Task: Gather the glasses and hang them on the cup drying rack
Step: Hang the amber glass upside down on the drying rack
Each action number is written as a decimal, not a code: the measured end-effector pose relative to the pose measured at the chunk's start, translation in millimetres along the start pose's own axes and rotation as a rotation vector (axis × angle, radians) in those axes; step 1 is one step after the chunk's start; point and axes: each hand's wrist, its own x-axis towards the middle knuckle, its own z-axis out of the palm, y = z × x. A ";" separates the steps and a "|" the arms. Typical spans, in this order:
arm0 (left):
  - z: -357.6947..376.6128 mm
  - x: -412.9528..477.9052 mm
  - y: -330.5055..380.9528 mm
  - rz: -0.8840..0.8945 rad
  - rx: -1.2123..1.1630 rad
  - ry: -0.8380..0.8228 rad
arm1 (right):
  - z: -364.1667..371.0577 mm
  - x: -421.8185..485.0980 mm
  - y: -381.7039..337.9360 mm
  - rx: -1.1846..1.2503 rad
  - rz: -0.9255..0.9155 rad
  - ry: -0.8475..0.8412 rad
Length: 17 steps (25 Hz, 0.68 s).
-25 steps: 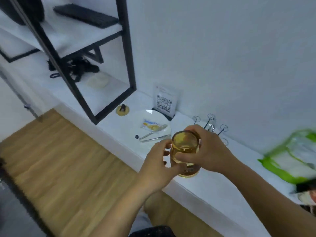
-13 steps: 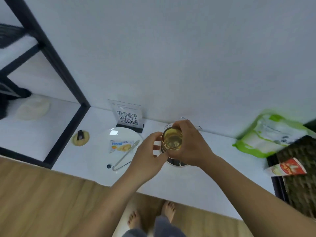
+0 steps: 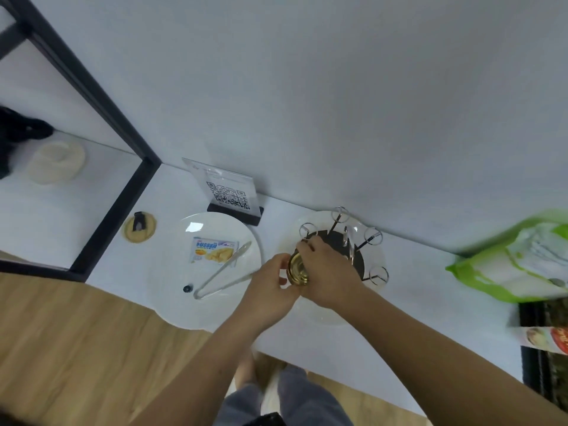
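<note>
An amber glass [image 3: 297,269] is held bottom-up at the left side of the cup drying rack [image 3: 358,241], a dark round base with several thin metal arms ending in loops. My right hand [image 3: 330,272] wraps around the glass from the right. My left hand [image 3: 270,287] touches it from the left with fingertips on its side. The rack arm under the glass is hidden by my hands. The other arms carry nothing.
A white plate [image 3: 184,302] with a snack packet [image 3: 214,249] and metal tongs [image 3: 221,276] lies left of the rack. A QR sign stand [image 3: 229,195] is behind it, a black shelf frame [image 3: 116,192] at left, a green bag [image 3: 516,262] at right.
My view tilted down over the counter. Both hands lowered the glass onto the left side of the rack, and the rack's arms now show to the right of my hands.
</note>
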 end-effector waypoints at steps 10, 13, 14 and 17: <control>6.2 10.4 -1.4 -0.045 0.042 -0.072 | 4.2 -0.8 0.8 -0.093 0.037 -0.105; 7.6 8.9 -1.5 -0.046 0.049 -0.074 | 3.8 -4.0 1.2 -0.079 0.055 -0.108; 7.4 7.9 -0.5 -0.042 0.059 -0.075 | 2.5 -6.2 0.5 -0.076 0.063 -0.114; 4.0 4.7 3.6 -0.007 0.091 -0.048 | -5.7 -15.6 -1.1 -0.034 0.077 -0.120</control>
